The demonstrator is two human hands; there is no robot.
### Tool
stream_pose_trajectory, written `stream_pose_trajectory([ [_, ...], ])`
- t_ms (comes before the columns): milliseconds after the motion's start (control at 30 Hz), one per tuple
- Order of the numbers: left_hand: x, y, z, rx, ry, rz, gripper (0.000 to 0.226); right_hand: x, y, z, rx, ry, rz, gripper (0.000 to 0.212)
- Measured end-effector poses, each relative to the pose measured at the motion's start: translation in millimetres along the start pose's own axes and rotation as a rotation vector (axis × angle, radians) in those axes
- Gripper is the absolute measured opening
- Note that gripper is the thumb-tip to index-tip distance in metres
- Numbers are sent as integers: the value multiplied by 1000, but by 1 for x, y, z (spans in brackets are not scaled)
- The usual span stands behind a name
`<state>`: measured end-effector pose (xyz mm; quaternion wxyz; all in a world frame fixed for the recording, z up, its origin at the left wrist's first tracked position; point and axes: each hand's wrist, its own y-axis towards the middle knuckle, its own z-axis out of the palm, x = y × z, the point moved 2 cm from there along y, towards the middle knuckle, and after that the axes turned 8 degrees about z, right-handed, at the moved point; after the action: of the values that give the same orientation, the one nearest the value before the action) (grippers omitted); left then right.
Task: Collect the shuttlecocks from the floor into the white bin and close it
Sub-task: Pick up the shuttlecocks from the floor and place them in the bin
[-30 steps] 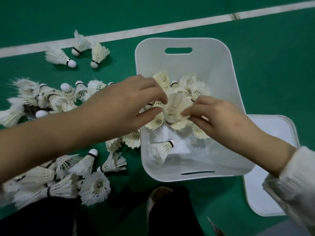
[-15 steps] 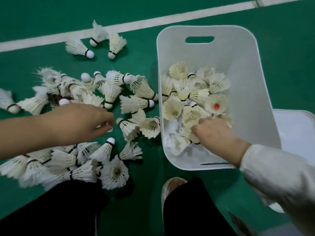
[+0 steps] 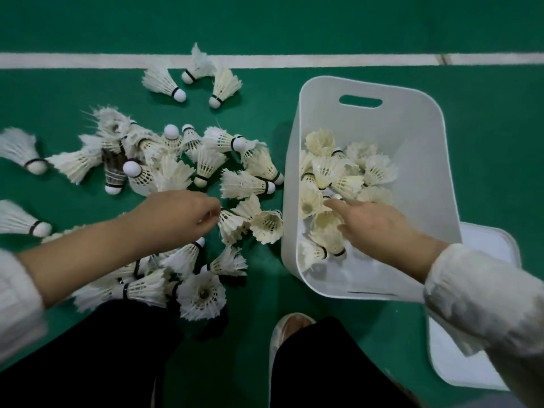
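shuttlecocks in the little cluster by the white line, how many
3: left shuttlecock, middle shuttlecock overlapping the white line, right shuttlecock. None seems hidden there.

A single wide-angle view is given, taken from the person's head and aimed steeply down at the green floor (image 3: 485,142). Everything is seen from close above. The left hand (image 3: 179,216) and right hand (image 3: 374,228) are framed mid-picture, the white bin (image 3: 412,136) right of centre, and the white court line (image 3: 88,60) near the top.
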<state>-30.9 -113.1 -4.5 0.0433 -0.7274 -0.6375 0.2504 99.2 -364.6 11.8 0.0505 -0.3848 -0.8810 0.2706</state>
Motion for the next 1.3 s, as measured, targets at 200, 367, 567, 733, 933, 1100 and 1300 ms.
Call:
stream_pose_trajectory([
  [200,24,-17,-5,-52,-59,-68,23,52,-12,-104,-137,14,-207,29],
  [367,59,-49,-4,-206,-109,-176,22,133,20,-124,-165,-23,-349,26],
  [567,105,-89,17,-319,-214,-305,18,212,75,-94,-111,-26,-404,24],
  [733,135,-97,35,-275,-231,-421,20,237,123,-70,-143,57,-234,25],
  [933,154,-80,37,-271,-247,-415,18,241,162,-46,-52,407,-38,31],
  [1100,157,-47,24,-503,-217,-374,30,242,161,-39,8,671,15,24],
  [1300,156,-32,41,-534,-269,-304,26,236,138,-54,-74,783,-3,8],
])
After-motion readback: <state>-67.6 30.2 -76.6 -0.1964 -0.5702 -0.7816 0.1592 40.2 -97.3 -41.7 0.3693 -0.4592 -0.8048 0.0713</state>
